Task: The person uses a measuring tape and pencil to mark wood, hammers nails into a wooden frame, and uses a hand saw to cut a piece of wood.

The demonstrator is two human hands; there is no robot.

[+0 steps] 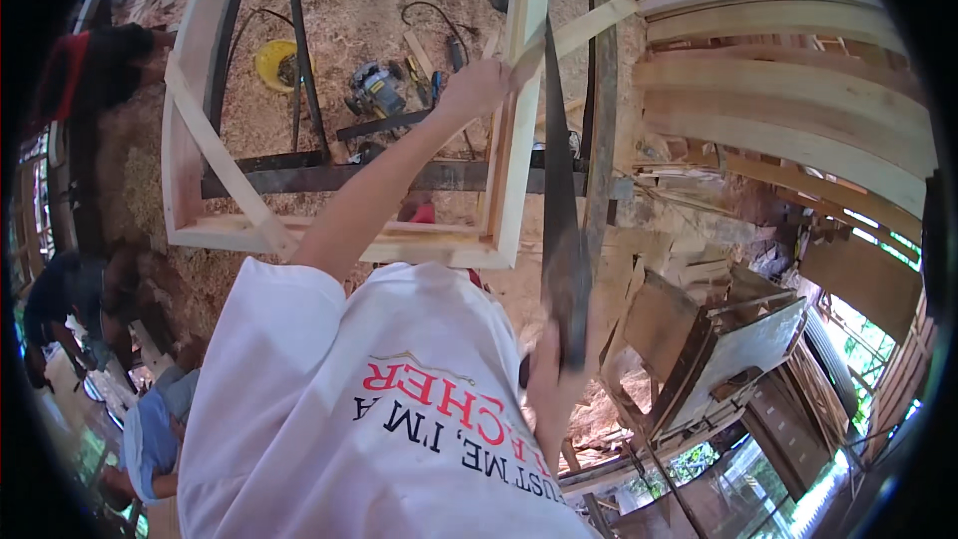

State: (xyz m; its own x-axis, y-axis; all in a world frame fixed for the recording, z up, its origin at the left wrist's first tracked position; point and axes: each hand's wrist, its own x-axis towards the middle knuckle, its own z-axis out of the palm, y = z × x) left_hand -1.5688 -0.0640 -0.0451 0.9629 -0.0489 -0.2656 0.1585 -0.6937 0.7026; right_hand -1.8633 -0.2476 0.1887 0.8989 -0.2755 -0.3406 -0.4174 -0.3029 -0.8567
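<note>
A pale wooden frame [339, 246] lies in front of me on dark supports. My left hand [477, 90] is closed on the frame's right side, where a narrow diagonal wooden strip [596, 25] meets it. In my right hand [551, 379], low and close to my body, is the handle end of a handsaw [565, 230]. Its long dark blade points away from me, and its far end reaches the strip just right of the frame. The blade looks slightly blurred near the handle, which my fingers mostly hide. Another diagonal strip [222, 152] spans the frame's near left corner.
Below the frame, on sawdust-covered ground, are a yellow bowl [277, 64], a power tool [379, 90] and a cord [431, 6]. Long boards [788, 80] are stacked at right, above a wooden cabinet-like box [733, 349]. Other people [110, 70] are at the left.
</note>
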